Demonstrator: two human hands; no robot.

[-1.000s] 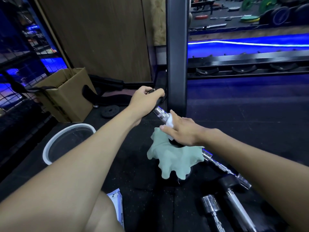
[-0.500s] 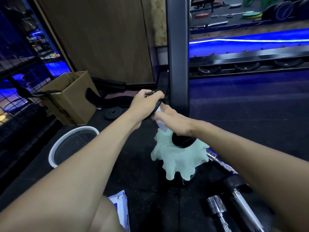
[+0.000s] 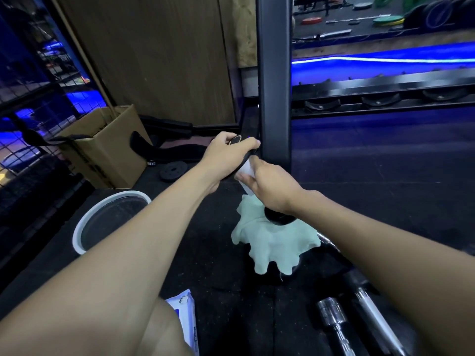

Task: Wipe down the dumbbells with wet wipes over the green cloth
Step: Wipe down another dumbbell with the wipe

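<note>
- Left hand (image 3: 228, 155) fingers curled round dumbbell (image 3: 279, 218) top head.
- Right hand (image 3: 272, 187) wraps wet wipe (image 3: 245, 173) round handle, probably; bottom head below fingers on green cloth (image 3: 272, 245).
- Risk: tilted dumbbell slipping off cloth if wet grip loosens.

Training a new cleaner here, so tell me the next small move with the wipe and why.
Probably slide the wipe back down the handle toward the lower weight. The right hand holds it bunched right against the left hand, which grips the dumbbell's top end, so there is no room to go higher. The green cloth lies underneath.
</note>
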